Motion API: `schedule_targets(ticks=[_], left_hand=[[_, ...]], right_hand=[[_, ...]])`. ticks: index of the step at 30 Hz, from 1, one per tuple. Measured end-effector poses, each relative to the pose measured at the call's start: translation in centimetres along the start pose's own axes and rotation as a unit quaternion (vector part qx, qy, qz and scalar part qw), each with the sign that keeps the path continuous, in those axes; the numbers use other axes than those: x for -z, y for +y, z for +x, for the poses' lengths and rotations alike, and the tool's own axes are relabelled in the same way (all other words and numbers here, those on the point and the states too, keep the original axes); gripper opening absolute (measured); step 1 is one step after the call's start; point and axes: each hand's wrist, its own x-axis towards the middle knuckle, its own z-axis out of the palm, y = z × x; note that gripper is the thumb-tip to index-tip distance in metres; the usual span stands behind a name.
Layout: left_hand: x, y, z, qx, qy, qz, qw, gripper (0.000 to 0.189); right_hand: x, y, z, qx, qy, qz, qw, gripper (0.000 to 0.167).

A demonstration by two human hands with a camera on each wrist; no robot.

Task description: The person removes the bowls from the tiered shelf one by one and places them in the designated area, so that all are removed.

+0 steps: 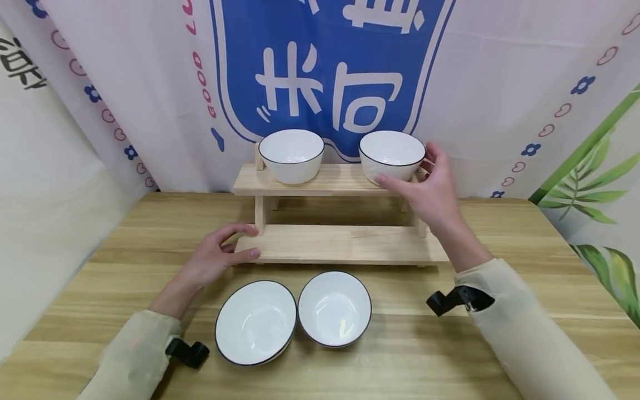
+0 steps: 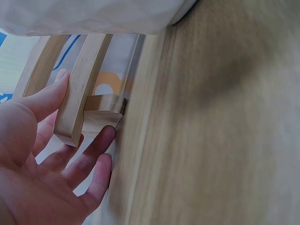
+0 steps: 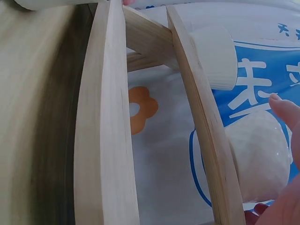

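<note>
A two-tier wooden stand (image 1: 345, 244) stands on the table, with two white dark-rimmed bowls on its upper shelf. My right hand (image 1: 431, 186) holds the right upper bowl (image 1: 391, 150), thumb at its front and fingers round its right side. The left upper bowl (image 1: 291, 157) sits apart from it. My left hand (image 1: 217, 251) grips the left end of the lower shelf; in the left wrist view the thumb lies on one side of the board (image 2: 83, 89) and fingers on the other. Two more bowls, a left one (image 1: 256, 323) and a right one (image 1: 334, 309), rest on the table before the stand.
The wood-grain table (image 1: 400, 355) carries everything. Behind the stand hangs a white curtain (image 1: 480, 111) with a blue printed panel (image 1: 330, 33). Between the shelves is an open gap with uprights at both ends. A plant print (image 1: 595, 189) shows at the right.
</note>
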Motion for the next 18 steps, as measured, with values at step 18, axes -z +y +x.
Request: schedule_targets(ticks=[18], left_hand=[[0.0, -0.2, 0.2, 0.001, -0.001, 0.0, 1.0, 0.053]], right_hand=[[-1.7, -0.2, 2.0, -0.017, 0.02, -0.032, 0.9991, 0.139]])
